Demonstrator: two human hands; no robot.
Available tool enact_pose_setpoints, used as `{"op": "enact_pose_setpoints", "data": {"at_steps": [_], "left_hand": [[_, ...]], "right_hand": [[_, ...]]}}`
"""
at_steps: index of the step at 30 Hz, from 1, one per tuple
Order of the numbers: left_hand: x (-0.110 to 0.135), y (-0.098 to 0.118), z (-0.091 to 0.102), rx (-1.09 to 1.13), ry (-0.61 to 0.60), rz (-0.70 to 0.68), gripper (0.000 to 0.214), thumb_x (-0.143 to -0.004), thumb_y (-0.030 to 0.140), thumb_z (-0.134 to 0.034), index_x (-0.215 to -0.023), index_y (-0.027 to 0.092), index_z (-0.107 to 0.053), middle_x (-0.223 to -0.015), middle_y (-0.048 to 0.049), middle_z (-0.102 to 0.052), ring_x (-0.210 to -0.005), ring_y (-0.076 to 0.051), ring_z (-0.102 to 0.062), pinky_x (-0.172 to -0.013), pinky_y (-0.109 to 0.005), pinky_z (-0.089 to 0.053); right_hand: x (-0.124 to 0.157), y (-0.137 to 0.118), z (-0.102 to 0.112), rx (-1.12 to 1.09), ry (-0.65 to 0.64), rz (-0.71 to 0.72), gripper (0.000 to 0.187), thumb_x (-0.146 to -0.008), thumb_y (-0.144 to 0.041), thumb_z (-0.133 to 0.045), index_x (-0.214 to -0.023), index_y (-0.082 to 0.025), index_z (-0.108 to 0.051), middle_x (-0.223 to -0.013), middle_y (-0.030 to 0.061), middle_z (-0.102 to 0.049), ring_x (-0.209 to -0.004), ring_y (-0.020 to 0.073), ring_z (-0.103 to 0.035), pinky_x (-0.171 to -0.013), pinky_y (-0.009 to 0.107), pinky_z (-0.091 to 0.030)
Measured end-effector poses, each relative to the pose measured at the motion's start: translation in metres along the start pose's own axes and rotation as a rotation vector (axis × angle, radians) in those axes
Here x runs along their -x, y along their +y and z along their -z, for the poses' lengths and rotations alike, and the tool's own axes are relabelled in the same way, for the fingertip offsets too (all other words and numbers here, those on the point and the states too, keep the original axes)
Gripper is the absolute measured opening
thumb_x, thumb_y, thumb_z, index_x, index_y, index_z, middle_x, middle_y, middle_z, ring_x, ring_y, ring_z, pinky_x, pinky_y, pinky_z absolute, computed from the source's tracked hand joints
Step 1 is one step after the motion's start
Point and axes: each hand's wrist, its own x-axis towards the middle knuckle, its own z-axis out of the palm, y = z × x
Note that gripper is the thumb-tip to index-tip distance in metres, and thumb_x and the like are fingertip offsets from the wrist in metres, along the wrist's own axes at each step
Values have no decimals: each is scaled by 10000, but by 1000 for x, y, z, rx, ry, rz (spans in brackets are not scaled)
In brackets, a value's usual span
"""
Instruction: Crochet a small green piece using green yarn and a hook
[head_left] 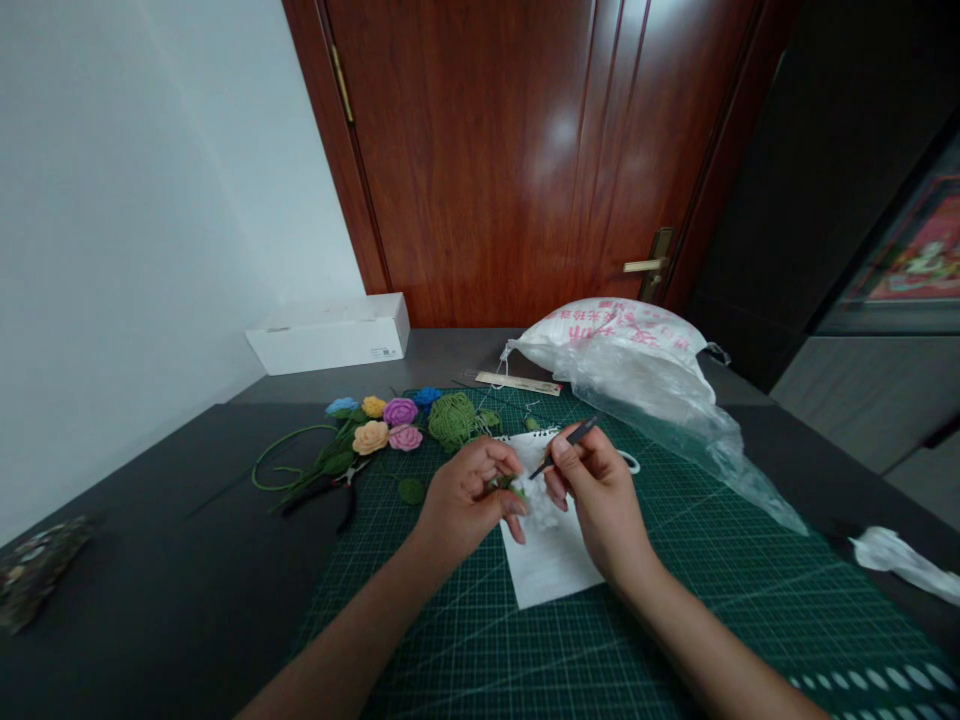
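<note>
My left hand (469,495) is closed in a pinch around a small green crocheted piece (504,484) with white stuffing (538,510) beside it. My right hand (596,485) is closed on a thin dark crochet hook (564,443), whose tip points at the green piece. Both hands hover over a white sheet of paper (551,560) lying on the green cutting mat (675,600).
A ball of green yarn (452,418) and several crocheted roses (386,420) with green stems lie at the mat's far left, beside dark pliers (337,492). A plastic bag (637,370), a ruler (517,383) and a white box (330,333) sit behind; crumpled white plastic (900,562) lies right.
</note>
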Motion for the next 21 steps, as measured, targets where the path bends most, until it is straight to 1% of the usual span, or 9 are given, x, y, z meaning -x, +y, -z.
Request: {"op": "enact_pose_setpoints", "data": {"at_steps": [3,7,9,13,15,18,21], "left_hand": [[1,0,0,-7,-1,6,227,-652,47,-696,-824,173,-617,-729,42,-666,-450,-126,-667,-411,-253,-601],[3,-1,1,-18,5,15,208,-653,48,-669,-812,176,-629,-716,38,-685,-465,-137,-689,-430,-242,-596],[4,-2,1,-30,13,21,210,-646,35,-654,-802,174,-639,-710,39,-687,-462,-135,-691,-431,-225,-581],[2,-4,3,-60,19,38,199,-627,17,-646,-759,166,-641,-635,58,-663,-419,-129,-677,-414,-194,-536],[0,-2,3,-71,10,44,178,-640,37,-656,-763,165,-638,-635,51,-679,-419,-138,-682,-417,-199,-528],[-1,3,3,-87,1,47,154,-673,64,-662,-788,164,-642,-651,39,-704,-446,-144,-701,-445,-200,-522],[-1,6,4,-102,11,46,155,-681,64,-666,-796,164,-635,-627,53,-683,-446,-145,-707,-453,-190,-504]], "right_hand": [[-1,3,-2,-8,-25,-38,333,-874,-502,-708,-770,-234,-540,-511,-102,-456,-379,77,-378,-373,194,-321],[4,6,-3,39,-34,-45,310,-903,-486,-675,-782,-236,-538,-537,-87,-496,-384,85,-398,-374,202,-334],[7,7,-2,88,-27,-20,299,-904,-478,-681,-788,-232,-557,-565,-74,-523,-405,91,-426,-394,213,-354],[9,9,-1,190,-11,59,257,-848,-411,-767,-766,-209,-630,-618,-42,-565,-505,104,-494,-470,222,-392],[7,10,-1,201,-15,80,259,-865,-427,-744,-782,-213,-625,-620,-44,-565,-490,106,-497,-456,226,-394],[3,10,0,189,-11,101,275,-925,-473,-658,-824,-228,-583,-594,-65,-532,-438,109,-485,-414,231,-391],[2,4,3,200,34,156,240,-952,-446,-640,-865,-228,-591,-626,-61,-538,-479,109,-502,-452,234,-406]]}}
